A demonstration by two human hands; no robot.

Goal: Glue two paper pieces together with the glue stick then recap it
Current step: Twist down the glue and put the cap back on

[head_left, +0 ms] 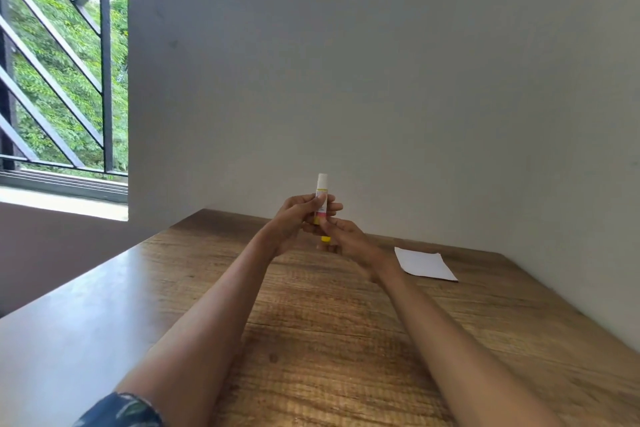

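Nearest the head camera, a dark blue patterned sleeve (119, 410) covers the upper part of the left arm at the bottom edge, and both bare forearms stretch forward from there over the brown wood-grain table (311, 340). They converge toward the middle of the view, the left forearm coming in from the lower left and the right forearm from the lower right, both raised above the table surface rather than lying on it.

At the meeting point the left hand (298, 218) is lifted with the wrist bent upward, its fingers curled around the middle of the slim white glue stick with a yellow base (322, 198). The stick stands nearly upright in that grip, its white upper end rising clear above the fingers against the pale wall (381, 62). A thin yellow band and a pinkish label show on the barrel, partly covered by the fingers.

Just below, the right hand (343, 237) is closed with fingertips pinching the lower end of the same stick, where the small yellow base pokes out between the fingers. The two hands touch or nearly touch around the barrel. Whether the cap is on cannot be told at this size.

To the right of the right wrist, a white rectangular sheet of paper (424, 265) lies flat on the table near the wall, apart from both hands.

Far left, a window with dark diagonal metal bars (69, 62) shows green foliage outside.
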